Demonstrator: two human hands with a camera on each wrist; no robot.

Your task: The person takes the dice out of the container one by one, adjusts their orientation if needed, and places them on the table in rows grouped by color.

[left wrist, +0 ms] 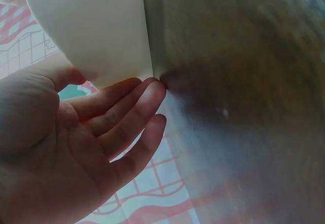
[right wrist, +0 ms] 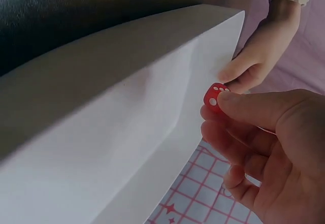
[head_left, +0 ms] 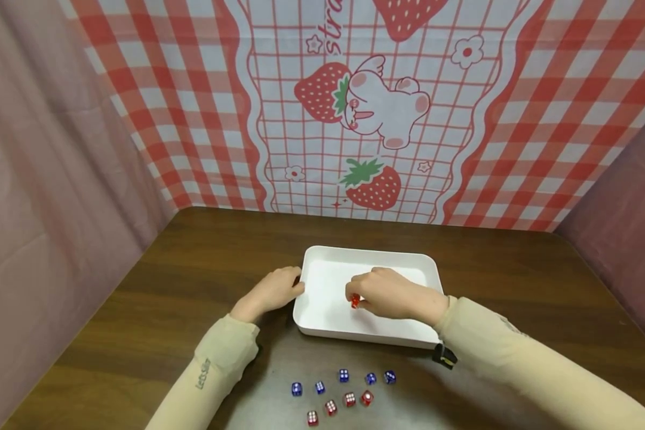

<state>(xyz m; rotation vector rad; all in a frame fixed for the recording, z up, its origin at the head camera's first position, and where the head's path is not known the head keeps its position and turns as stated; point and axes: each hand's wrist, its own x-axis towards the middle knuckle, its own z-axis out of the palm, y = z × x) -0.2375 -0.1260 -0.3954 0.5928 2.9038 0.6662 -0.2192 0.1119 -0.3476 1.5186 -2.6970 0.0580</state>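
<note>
A shallow white tray (head_left: 322, 332) stands on the table in the head view. Over its inside, my right hand (head_left: 389, 292) pinches a red die (head_left: 355, 300) between thumb and fingertips. The right wrist view shows the same red die (right wrist: 213, 98) with white pips facing out, above the tray's inner wall (right wrist: 175, 89). At the tray's left end, my left hand (head_left: 276, 288) holds the side wall. In the left wrist view, its thumb is at the rim and its fingers (left wrist: 129, 117) lie along the outer wall (left wrist: 96, 31).
In front of the tray lie several loose dice: a row of blue dice (head_left: 344, 375) and, closer to me, a slanting row of red dice (head_left: 349, 399). The dark wooden table (head_left: 209, 251) meets a strawberry-print cloth (head_left: 279, 137) at the back. Pink curtains (head_left: 48, 179) hang at the sides.
</note>
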